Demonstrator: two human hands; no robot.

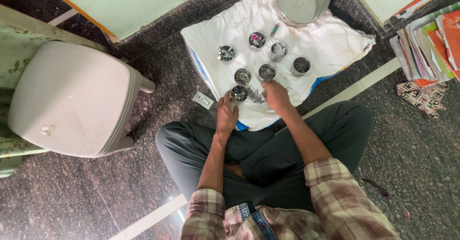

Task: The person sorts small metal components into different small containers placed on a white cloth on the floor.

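Person sits cross-legged on the dark speckled floor (pixel 143 192), looking straight down at a white cloth (pixel 330 43) spread in front of the knees. Left hand (pixel 226 114) is at the near edge of the cloth, fingers wrapped partway round a small steel cup (pixel 238 93) full of small metal bits, so that grip is on the cup, touching its near side. Right hand (pixel 276 95) sits just right of it, fingers curled down over a loose heap of nails (pixel 255 95) lying on the cloth betw. the two hands; can't tell if the fingertips actually pinch anything, they're hidden from above.

Beyond the hands, six more small steel cups: two close behind, one w/ brownish hardware (pixel 242 76), one w/ dark screws (pixel 267 71). Further right, a cup of thin nails (pixel 301 65). Back row: cup w/ chunky silver fittings (pixel 225 53), cup w/ pinkish pieces (pixel 257 39), cup w/ pale parts (pixel 278 49). Small green-and-red item (pixel 274 29) lies near the back row.

Big empty steel bowl (pixel 303 1) at the far end of the cloth. Small pale box (pixel 203 100) on the floor just left of the cloth. Beige plastic stool (pixel 72 98) well to the left, stack of books (pixel 429 43) far right w/ patterned cloth (pixel 421 97) below it.
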